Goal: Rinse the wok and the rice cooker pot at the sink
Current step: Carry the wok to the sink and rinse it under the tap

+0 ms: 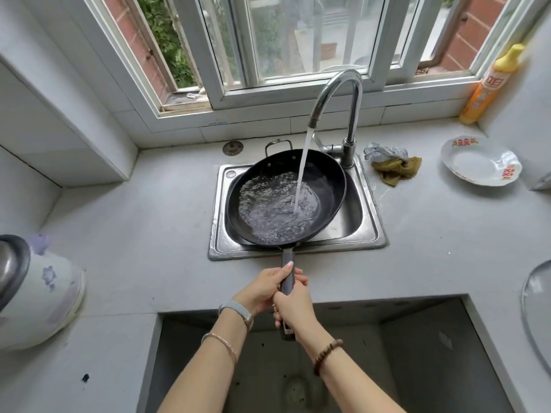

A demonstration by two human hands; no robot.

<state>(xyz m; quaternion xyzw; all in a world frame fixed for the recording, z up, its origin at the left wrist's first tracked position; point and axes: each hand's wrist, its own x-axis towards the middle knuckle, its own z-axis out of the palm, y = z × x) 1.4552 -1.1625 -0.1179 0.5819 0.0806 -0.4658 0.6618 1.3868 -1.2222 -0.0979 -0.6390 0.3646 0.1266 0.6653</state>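
Note:
The black wok (328, 180) lies across the small steel sink (366, 222), tilted a little, with water pooled inside. A stream from the curved chrome tap (343, 93) falls into the wok. The wok's long dark handle (287, 263) points toward me over the counter edge. My left hand (262, 289) grips the handle higher up, thumb along it. My right hand (293, 305) is wrapped around it just below. The white rice cooker (38, 293) with purple flowers stands at the far left; its pot is barely visible.
A grey and an olive cloth (393, 163) lie right of the tap. A white plate (480, 165) and a yellow-orange bottle (489, 84) sit at the right. A drain plug (233, 148) rests behind the sink. A pale lid edge (536, 311) shows far right. The counter has a recess below my arms.

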